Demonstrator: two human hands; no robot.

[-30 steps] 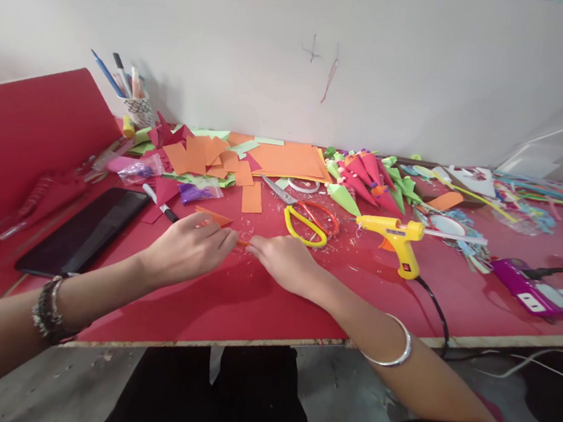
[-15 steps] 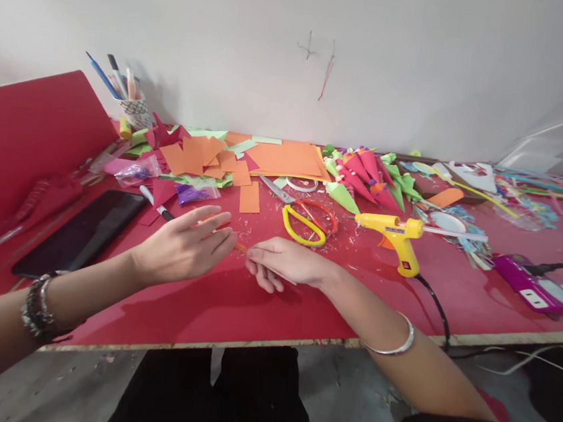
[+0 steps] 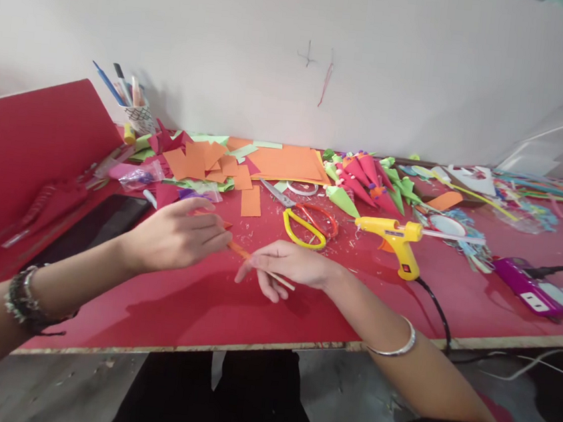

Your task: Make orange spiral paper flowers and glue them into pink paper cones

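a red tabletop (image 3: 250, 318) spreads under everything, with an orange sheet of paper (image 3: 286, 163) lying at its back near the wall. a dark phone (image 3: 102, 219) lies beyond the left forearm, partly covered by it. the left hand (image 3: 175, 237) has its fingers bent, tips meeting the upper end of the work; its thumb is hidden, so i cannot tell whether it pinches. the right hand (image 3: 290, 264) pinches the work between thumb and fingertips, its other fingers loosely spread below. a yellow glue gun (image 3: 397, 233) lies to the right, well apart from both hands, and scissors (image 3: 293, 205) lie just past the right hand. the thin stick (image 3: 281, 281) slants down under the right thumb, its pale end poking out past the fingers; the narrow orange strip (image 3: 238, 251) along it bridges the gap between the two hands.
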